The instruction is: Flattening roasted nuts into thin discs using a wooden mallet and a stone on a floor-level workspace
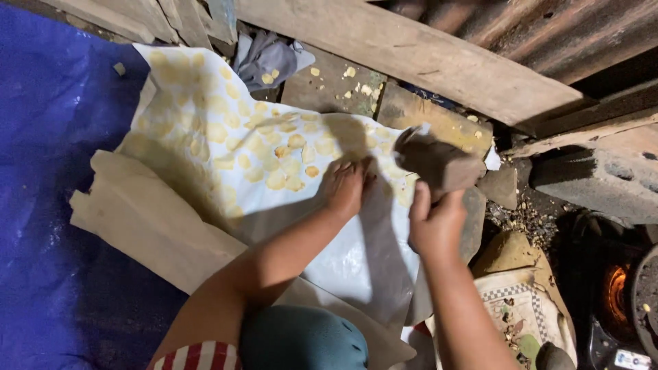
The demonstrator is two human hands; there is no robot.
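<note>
The right hand (433, 223) was clamped around the handle of a heavy stone mallet (437, 163), whose blurred head hung just above the right edge of a white plastic sheet (343, 260). The left hand (345, 186) lay palm down on that sheet, fingers together and pressed flat, close beside the mallet head. Rows of flattened pale yellow discs (260, 147) covered the upper part of the sheet, and a few crumbs lay on the stone slab (329, 85) beyond it. The sheet lay over cream paper sacking (144, 219) on a blue tarpaulin (48, 171). Wooden planks (411, 51) ran along the top. At the far right glowed embers in a dark stove (613, 291), near a patterned cloth (521, 308).
</note>
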